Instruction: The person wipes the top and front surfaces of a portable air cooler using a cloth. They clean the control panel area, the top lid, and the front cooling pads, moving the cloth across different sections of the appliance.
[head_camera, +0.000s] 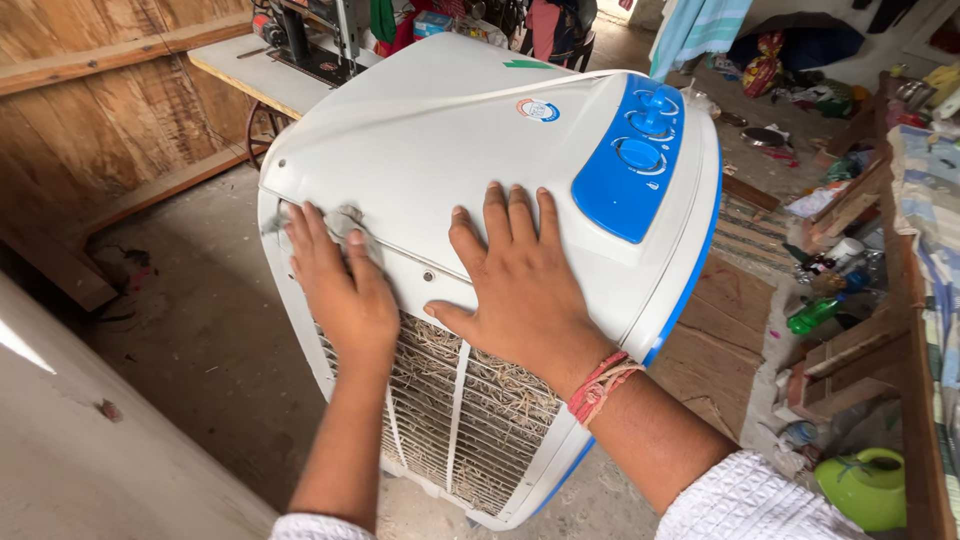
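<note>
Air cooler (480, 150): a white moulded-plastic cabinet with rounded corners, standing tilted on the concrete floor (200, 340). Its smooth top carries a blue control panel (635, 165) with two round knobs at the far right edge. The side facing the camera is a slatted white grille (455, 410) packed with coarse, straw-like cooling pad.

Left hand (335, 285): laid palm-down at the cooler's near left corner, fingers extended and close together, fingertips on a small grey scrap at the top edge. It grips nothing.

Right hand (520, 285): spread flat on the top surface just above the grille, fingers straight, thumb pointing toward the left hand. It holds nothing. A red-and-pink thread band (598, 385) circles the wrist; both forearms end in white textured sleeves.

Surroundings: a plank wooden wall (100, 90) at the left, a sewing machine (305, 40) on a pale bench (255, 75) behind the cooler, a green plastic vessel (865, 490) at the lower right, and a green bottle (812, 315) among clutter.
</note>
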